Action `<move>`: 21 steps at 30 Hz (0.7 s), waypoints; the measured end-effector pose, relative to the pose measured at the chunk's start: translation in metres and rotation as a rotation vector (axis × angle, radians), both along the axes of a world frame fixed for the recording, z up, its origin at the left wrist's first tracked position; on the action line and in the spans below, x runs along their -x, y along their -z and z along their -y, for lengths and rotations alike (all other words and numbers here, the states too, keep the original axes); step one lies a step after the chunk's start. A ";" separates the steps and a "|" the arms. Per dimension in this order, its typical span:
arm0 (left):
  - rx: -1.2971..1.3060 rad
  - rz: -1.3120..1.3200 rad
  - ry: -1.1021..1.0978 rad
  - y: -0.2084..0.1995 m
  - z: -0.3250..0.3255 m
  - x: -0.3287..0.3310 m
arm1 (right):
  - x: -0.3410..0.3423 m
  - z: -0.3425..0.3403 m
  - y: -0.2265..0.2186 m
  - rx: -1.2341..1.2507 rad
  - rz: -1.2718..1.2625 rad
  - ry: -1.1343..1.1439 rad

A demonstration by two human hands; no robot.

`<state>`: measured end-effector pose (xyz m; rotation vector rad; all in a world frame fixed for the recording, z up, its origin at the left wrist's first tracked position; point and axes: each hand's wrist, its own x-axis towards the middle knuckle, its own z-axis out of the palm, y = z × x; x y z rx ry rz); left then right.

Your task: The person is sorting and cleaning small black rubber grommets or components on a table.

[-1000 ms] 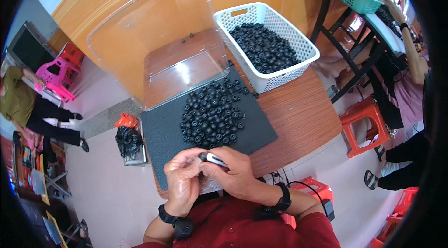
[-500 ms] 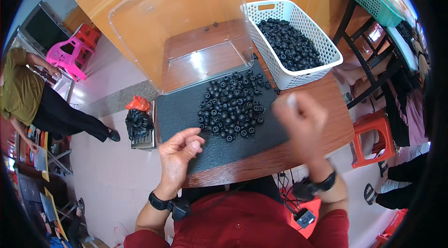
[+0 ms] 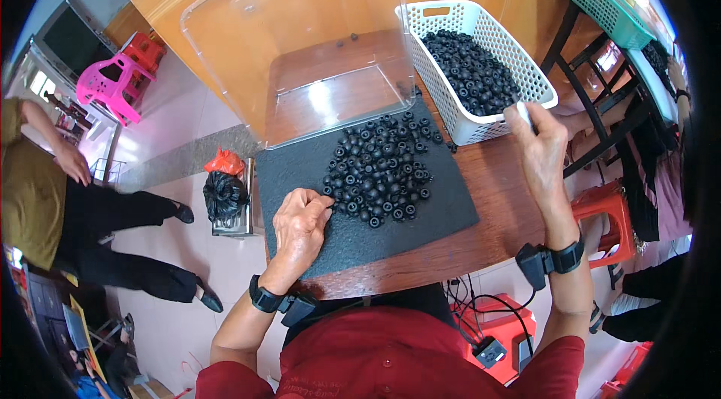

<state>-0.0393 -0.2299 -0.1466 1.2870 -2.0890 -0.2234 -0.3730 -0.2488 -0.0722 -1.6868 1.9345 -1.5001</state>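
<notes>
A loose pile of small round black parts with holes through them [image 3: 375, 170] lies on a dark grey mat [image 3: 439, 222]. At the pile's left edge, my left hand [image 3: 300, 222] is closed with its fingertips pinched together against the mat; whatever they grip is hidden. My right hand [image 3: 542, 145] is raised at the near right corner of a white perforated basket [image 3: 481, 129], fingers curled in a pinch. Something small and white shows at its fingertips, too small to name. Inside the basket is a heap of similar black parts [image 3: 473, 72].
A clear plastic bin [image 3: 225, 91] stands behind the mat. Left of the wooden table [image 3: 503, 196] are black and red bags [image 3: 224, 196]. A person [image 3: 45, 196] stands at the left. Right are a green basket [image 3: 601, 5] and a red stool [image 3: 612, 222].
My right hand has moved up and right to the basket's near corner. My left hand has shifted slightly up and right, its fingers closing at the pile's edge. The person at left has stepped closer.
</notes>
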 end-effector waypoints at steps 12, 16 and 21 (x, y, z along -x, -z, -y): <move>-0.087 0.059 0.026 -0.007 -0.013 -0.004 | -0.046 -0.053 0.027 -0.029 0.234 -0.241; -0.199 -0.061 0.028 -0.005 -0.021 -0.008 | -0.063 -0.063 0.034 -0.014 0.237 -0.292; -0.900 -0.960 0.062 -0.023 -0.032 0.001 | -0.089 -0.080 0.042 -0.227 0.324 -0.479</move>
